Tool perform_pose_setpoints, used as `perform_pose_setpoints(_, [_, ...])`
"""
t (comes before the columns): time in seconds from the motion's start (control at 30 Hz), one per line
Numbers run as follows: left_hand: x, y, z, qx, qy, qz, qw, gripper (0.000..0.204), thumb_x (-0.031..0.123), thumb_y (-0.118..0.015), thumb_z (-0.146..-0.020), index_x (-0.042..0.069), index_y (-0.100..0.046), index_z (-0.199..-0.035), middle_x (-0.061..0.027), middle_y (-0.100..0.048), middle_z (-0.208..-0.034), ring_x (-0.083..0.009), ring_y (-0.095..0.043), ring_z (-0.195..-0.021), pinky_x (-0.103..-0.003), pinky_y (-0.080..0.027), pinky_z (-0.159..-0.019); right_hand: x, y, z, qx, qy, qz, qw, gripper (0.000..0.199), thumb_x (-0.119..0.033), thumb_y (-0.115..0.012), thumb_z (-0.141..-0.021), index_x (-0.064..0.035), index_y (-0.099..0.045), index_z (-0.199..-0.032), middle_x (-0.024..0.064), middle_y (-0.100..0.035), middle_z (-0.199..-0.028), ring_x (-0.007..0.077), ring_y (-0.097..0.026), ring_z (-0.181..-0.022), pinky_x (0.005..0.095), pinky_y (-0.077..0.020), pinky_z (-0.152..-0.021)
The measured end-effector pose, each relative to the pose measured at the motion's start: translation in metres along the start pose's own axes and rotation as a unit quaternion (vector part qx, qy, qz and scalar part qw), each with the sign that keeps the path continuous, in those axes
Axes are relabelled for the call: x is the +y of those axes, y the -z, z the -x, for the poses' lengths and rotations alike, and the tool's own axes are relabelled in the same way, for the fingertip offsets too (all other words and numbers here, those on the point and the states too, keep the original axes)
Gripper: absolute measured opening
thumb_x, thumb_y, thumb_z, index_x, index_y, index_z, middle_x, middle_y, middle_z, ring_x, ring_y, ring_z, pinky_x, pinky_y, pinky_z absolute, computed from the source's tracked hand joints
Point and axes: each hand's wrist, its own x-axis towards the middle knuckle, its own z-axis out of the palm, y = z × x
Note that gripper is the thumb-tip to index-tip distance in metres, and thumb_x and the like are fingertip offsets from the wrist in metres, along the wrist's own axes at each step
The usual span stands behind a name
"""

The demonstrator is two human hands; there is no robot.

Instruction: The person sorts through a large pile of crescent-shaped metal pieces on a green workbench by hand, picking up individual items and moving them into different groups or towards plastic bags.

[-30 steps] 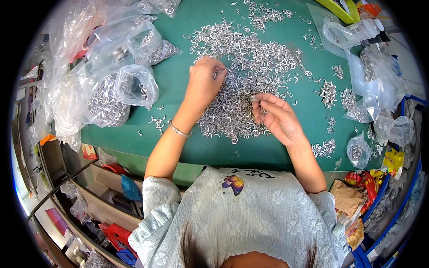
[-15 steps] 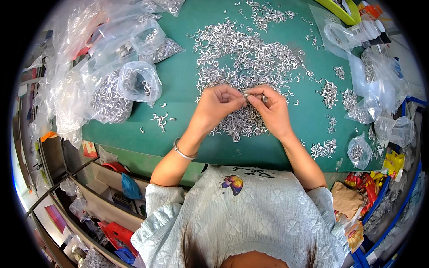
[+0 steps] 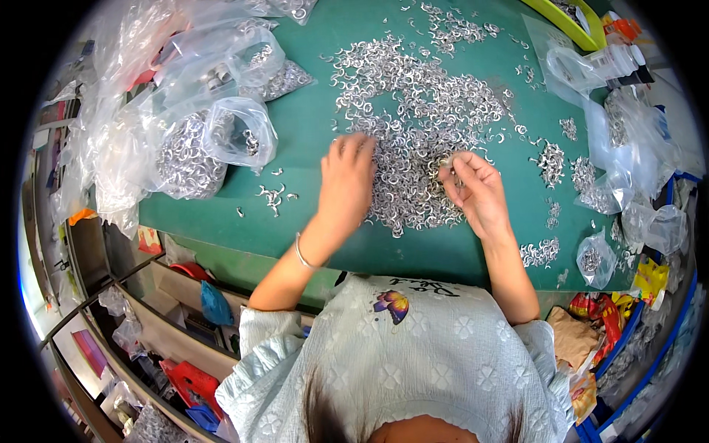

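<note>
Crescents [image 3: 413, 196] lay heaped on the bench [image 3: 303, 140]; the right hand [image 3: 481, 196] pinched a small piece [image 3: 447, 163] in its fingers; whether the left hand [image 3: 345, 181], at their left edge, gripped any was hidden; each crescent seemed light, stiff, slick, best pinched mid-curve.

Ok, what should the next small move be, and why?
I'd probably have the left hand pinch one piece from the pile of curved metal pieces: its fingers are at the pile's upper left side, while the right hand appears to hold a small piece at its fingertips, too blurred to make out.
</note>
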Motion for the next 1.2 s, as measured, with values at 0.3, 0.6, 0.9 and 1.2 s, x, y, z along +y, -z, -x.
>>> perform_pose_setpoints(0.3, [-0.013, 0.014, -0.005, 0.081, 0.006, 0.066, 0.995, 0.031, -0.001, -0.059, -0.082, 0.003, -0.06, -0.112, -0.0139, -0.057, -0.113, -0.0333, -0.053, -0.106, -0.043, -0.039, -0.087, 0.003, 0.002, 0.001, 0.034, 0.004, 0.005, 0.999, 0.023, -0.016, -0.048, -0.101, -0.0002, -0.062, -0.111, -0.0008, -0.054, -0.078, 0.0049, -0.041, -0.06, 0.0197, -0.0313, -0.051])
perform_pose_setpoints(0.6, [-0.06, 0.003, -0.052, 0.165, 0.046, 0.002, 0.985, 0.008, 0.0, -0.068, -0.08, -0.002, -0.064, -0.087, -0.0138, -0.063, -0.079, -0.0269, -0.062, -0.071, -0.035, -0.049, -0.066, -0.001, 0.0, 0.006, 0.023, -0.013, 0.018, 0.999, 0.021, -0.015, -0.049, -0.1, 0.0003, -0.062, -0.107, -0.0026, -0.048, -0.072, 0.0048, -0.039, -0.06, 0.0202, -0.0309, -0.053])
perform_pose_setpoints(0.9, [-0.041, 0.043, 0.024, 0.14, 0.12, 0.025, 0.982, 0.016, -0.005, -0.062, -0.081, 0.002, -0.065, -0.095, -0.012, -0.064, -0.09, -0.0292, -0.062, -0.085, -0.038, -0.045, -0.078, -0.006, 0.005, 0.016, 0.033, -0.052, -0.019, 0.998, 0.029, -0.024, -0.045, -0.103, 0.0, -0.061, -0.098, -0.0056, -0.033, -0.058, 0.0048, -0.029, -0.051, 0.0223, -0.026, -0.047])
perform_pose_setpoints(1.2, [-0.061, 0.04, 0.08, 0.215, 0.188, 0.006, 0.958, 0.019, -0.005, -0.063, -0.081, 0.003, -0.066, -0.097, -0.0116, -0.063, -0.096, -0.0289, -0.06, -0.091, -0.038, -0.044, -0.081, -0.009, 0.013, 0.024, 0.035, -0.05, -0.073, 0.995, 0.031, -0.026, -0.04, -0.105, -0.0005, -0.058, -0.106, -0.0043, -0.034, -0.057, 0.0052, -0.029, -0.049, 0.0216, -0.0244, -0.045])
